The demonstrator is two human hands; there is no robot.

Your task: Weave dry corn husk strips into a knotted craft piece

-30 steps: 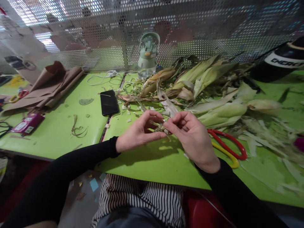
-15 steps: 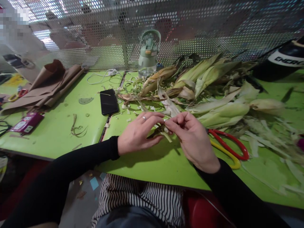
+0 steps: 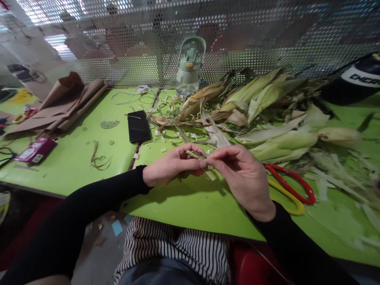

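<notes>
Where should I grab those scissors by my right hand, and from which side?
Probably by the red loop and yellow loop, coming from the right, on your near side. Both loops point that way and lie mostly uncovered on the table, with openings for fingers. The blades are out of sight, beyond your right hand.

Papery corn husks (image 3: 264,101) (phone (image 3: 139,128) glossy)

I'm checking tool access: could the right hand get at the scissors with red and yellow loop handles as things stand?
Probably yes: the scissors lie just beside the right hand, handle end showing, though its fingertips are at a thin pale-green plant strip the left hand holds.
</notes>
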